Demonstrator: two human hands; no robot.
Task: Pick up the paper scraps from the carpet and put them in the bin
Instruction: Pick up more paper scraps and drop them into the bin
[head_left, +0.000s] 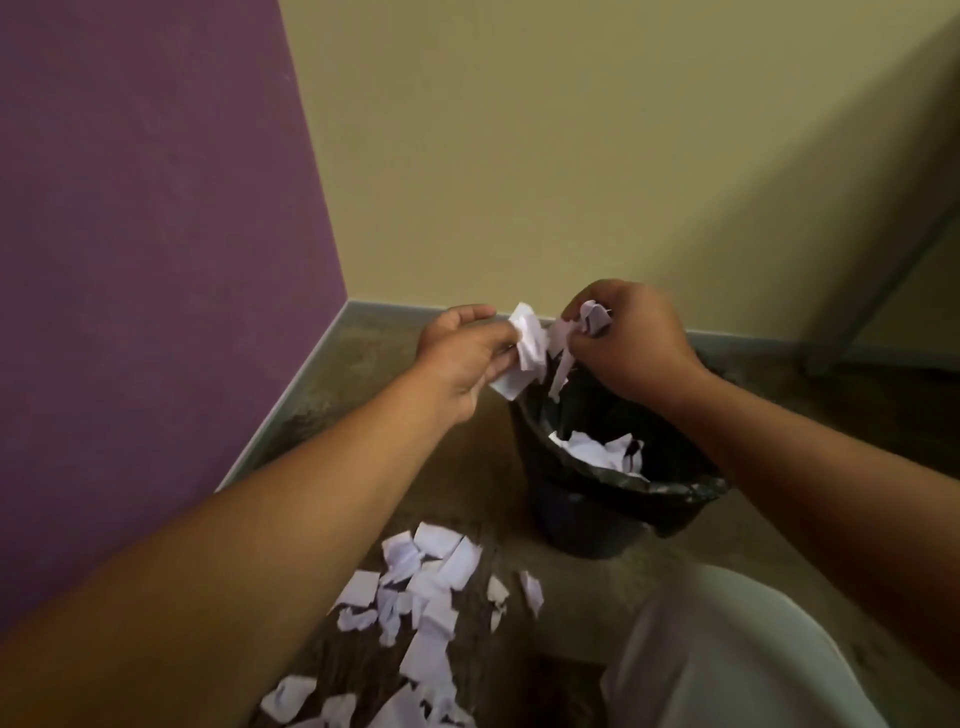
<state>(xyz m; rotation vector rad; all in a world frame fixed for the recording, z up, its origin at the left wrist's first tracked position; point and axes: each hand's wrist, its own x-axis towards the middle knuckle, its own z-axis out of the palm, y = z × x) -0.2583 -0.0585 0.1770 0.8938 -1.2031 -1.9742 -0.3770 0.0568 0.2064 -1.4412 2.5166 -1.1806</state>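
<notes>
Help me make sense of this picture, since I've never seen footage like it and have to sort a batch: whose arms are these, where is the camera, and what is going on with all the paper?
There is no machine here. A person wears one wide-angle camera on the head, looking forward and down, so the two bare arms reaching in from the bottom are that person's own.

The left hand grips a bunch of white paper scraps, and the right hand grips another bunch. Both are held above the bin, a dark bucket lined with a black bag, which stands on the carpet near the corner of a purple wall and a beige wall. Some paper already lies inside the bin.

Many loose scraps remain on the carpet in front of the bin. The pale shape at bottom right is too blurred to identify.
</notes>
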